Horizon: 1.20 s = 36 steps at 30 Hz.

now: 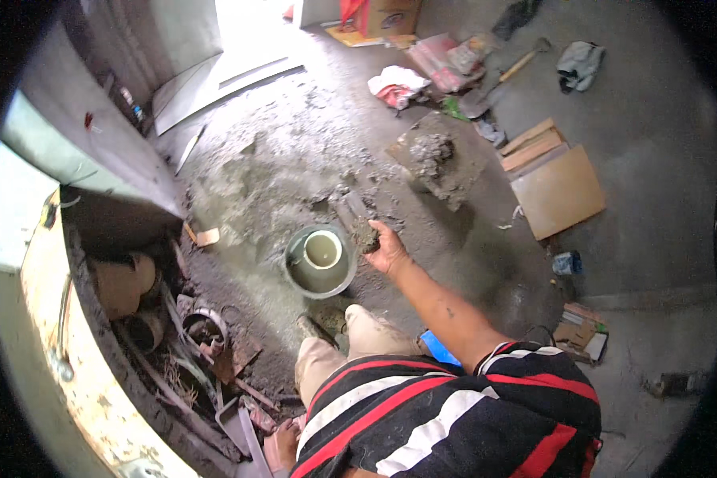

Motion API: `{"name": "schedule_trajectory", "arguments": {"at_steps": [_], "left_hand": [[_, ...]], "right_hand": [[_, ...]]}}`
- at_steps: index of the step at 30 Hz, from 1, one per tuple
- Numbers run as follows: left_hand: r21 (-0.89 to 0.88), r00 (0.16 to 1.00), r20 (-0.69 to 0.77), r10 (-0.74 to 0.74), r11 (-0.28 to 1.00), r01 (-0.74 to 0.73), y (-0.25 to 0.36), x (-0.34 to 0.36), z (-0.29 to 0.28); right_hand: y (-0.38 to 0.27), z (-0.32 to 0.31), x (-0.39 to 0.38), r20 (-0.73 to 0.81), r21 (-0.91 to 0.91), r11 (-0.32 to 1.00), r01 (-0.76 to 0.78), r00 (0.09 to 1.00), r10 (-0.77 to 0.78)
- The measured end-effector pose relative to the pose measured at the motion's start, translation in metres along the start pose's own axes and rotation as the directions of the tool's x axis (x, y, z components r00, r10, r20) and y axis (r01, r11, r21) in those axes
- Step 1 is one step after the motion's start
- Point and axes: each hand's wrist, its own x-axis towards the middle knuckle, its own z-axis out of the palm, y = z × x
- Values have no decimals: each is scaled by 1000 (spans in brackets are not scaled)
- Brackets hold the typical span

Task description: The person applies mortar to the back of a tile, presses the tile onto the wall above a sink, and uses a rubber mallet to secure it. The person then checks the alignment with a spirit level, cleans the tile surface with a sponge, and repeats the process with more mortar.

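The round grey bucket (319, 295) stands near the middle of the floor (494, 255), with murky water and a cream pail (307, 252) inside. Just beyond its right rim, the right hand (385, 248) is closed around a mortar-caked lump (365, 236). A flat grey bar (349, 208) shows just past the lump; whether the two are one tool cannot be told. The grip would best stay firm but not crushing, as the coating looks crumbly, with the wrist steady so nothing drops into the water. The left hand (281, 446) is well apart from the right, low by the shirt hem; I cannot tell whether it holds anything.

The floor is rough and caked with cement at its centre, smoother and darker toward its right edge. A grey wall (127, 135) runs along its left edge; strong light comes through a doorway (255, 28) at the far edge, leaving the right side dim. Right of centre, a mortar heap (432, 154) sits on a board (397, 149). Farther right lies a square tan panel (562, 195), with a long-handled shovel (474, 103) beyond it, then a red-and-white bag (397, 86) and, smallest, a blue container (566, 263).
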Motion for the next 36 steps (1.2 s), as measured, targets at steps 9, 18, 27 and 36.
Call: {"name": "schedule_trajectory", "arguments": {"at_steps": [9,18,27,36], "left_hand": [[429,909,50,414,813,-394,10,58,-48],[-176,987,-155,-37,984,10,142,47,92],[629,823,-132,552,688,-361,145,-26,247],[311,827,-545,137,949,48,117,-34,369]], "right_hand": [[-73,-66,13,-183,-27,978,206,961,-207],[-315,-219,129,-491,-633,720,284,572,-657],[-552,-334,268,-149,-924,360,130,745,-650],[-376,-288,300,362,-905,-392,167,785,-502]]}}
